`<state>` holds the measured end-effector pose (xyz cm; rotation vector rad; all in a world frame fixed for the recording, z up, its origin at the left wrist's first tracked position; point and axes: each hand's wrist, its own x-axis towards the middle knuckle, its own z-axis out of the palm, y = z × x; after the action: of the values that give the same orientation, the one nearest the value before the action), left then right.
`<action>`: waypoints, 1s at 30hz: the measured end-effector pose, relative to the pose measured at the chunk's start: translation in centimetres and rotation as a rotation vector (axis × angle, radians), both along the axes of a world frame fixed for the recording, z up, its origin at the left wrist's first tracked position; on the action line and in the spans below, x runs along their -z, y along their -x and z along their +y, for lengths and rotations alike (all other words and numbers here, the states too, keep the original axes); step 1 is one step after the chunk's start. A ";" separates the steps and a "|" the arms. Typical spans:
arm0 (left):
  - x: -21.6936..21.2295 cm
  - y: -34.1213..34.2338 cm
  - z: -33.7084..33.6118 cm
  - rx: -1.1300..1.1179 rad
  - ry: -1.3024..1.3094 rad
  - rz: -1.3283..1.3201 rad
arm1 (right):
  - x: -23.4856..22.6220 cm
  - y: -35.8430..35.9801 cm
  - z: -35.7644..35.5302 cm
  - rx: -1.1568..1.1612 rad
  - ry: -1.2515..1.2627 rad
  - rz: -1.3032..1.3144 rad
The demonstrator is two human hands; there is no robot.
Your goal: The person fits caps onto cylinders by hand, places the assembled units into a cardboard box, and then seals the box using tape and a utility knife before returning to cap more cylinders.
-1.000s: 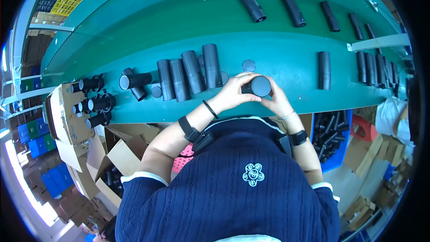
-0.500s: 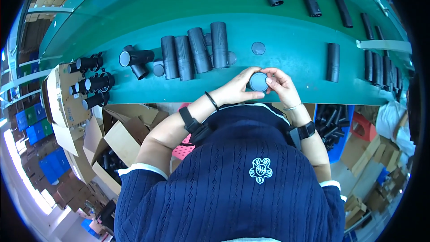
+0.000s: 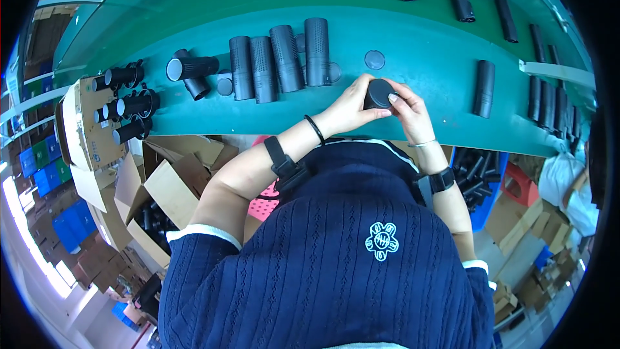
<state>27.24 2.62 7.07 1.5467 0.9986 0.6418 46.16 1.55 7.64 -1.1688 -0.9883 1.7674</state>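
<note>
Between my two hands is a black cylindrical piece (image 3: 381, 93), its flat round end turned up; its length below cannot be made out. My left hand (image 3: 352, 105) wraps it from the left, thumb along the near side. On the other side my right hand (image 3: 413, 115) is closed on it, with the thumb against the rim. Just beyond lies a flat dark disc (image 3: 374, 59) on the green table (image 3: 413, 42). Left of my hands, several black ribbed tubes (image 3: 317, 52) lie side by side, with more discs (image 3: 224, 86) among them.
Farther left, one tube (image 3: 192, 67) rests across another. Tubes with ring brackets (image 3: 134, 105) stick out at the table's left end. More tubes (image 3: 484, 89) lie to the right and on the far strip. Below are an open carton (image 3: 169, 187) and a blue bin (image 3: 481, 216) of black parts.
Both hands have moved slightly away from my body with the held piece. Its end, which looked grey before, now looks black and tilted, with more of the side showing.
</note>
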 end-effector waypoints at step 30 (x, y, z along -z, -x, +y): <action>-3.3 6.4 4.1 -0.136 0.421 -1.208 | -4.7 3.6 4.9 -0.459 -0.624 -0.602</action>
<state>20.89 6.68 10.34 0.5037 0.2531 1.1586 42.53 6.41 12.39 -1.1194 -2.1225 1.2473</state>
